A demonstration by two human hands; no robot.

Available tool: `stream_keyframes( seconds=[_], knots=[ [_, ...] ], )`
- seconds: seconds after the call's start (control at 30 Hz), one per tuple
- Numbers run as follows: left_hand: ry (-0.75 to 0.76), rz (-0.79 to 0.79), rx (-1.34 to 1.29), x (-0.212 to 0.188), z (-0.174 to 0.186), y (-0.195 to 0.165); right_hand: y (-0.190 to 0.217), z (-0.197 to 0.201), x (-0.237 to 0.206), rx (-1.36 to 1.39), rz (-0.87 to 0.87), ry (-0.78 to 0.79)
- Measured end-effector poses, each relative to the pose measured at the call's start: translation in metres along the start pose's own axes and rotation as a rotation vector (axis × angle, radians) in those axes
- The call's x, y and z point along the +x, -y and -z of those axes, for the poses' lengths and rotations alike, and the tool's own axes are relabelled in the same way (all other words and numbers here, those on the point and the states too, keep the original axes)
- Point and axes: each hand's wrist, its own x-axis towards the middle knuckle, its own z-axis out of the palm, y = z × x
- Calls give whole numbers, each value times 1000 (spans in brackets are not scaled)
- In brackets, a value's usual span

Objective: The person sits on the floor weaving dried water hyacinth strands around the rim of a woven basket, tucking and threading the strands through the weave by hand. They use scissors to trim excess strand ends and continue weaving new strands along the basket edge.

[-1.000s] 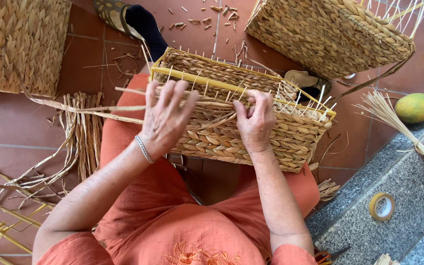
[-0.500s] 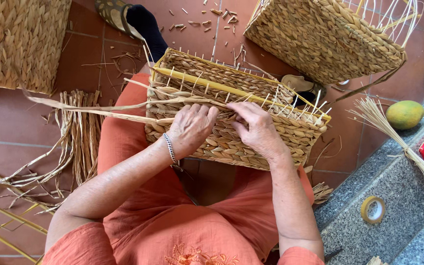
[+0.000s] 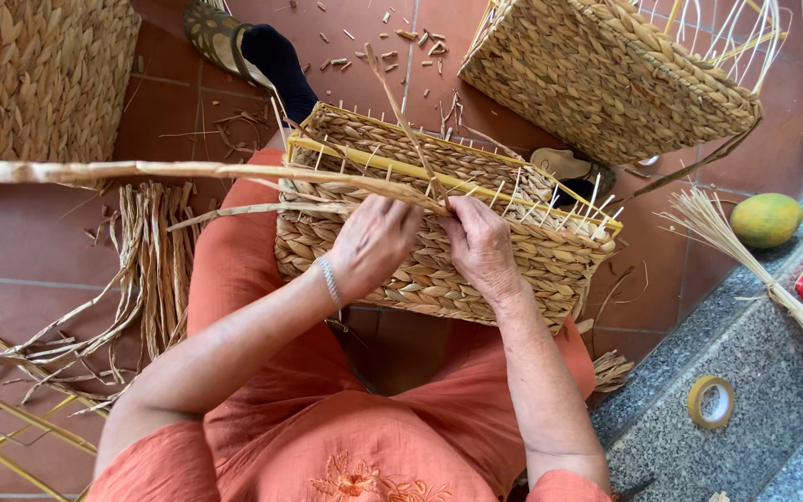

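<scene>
Tan plaited basket [image 3: 439, 251] w/ yellow frame; orange clothes [image 3: 327, 437]; red-brown tiles [image 3: 48, 251].

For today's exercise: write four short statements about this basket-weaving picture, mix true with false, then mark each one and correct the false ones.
1. Both hands are at the upper rim of the basket on the lap. True.
2. The left hand is on a long flat weaving strand that runs off to the left. True.
3. The roll of tape lies inside that basket. False: it lies on the grey stone ledge to the right.
4. The right hand holds a mango. False: the green mango lies apart, on the floor.
</scene>
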Motion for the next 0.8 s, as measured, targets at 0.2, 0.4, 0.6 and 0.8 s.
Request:
stream_keyframes(
  seconds=[0.2, 0.4, 0.6, 0.8],
  knots=[
    [398, 329, -78, 63, -46, 26, 5, 3, -3, 31, -9, -10],
    [249, 339, -196, 83, -46, 32, 3, 3, -4, -1, 25, -36],
    [4, 394, -300, 40, -44, 23, 6, 7, -5, 69, -19, -41],
    [-431, -5, -288, -7, -37, 4, 12, 7, 8, 85, 36, -71]
  ],
)
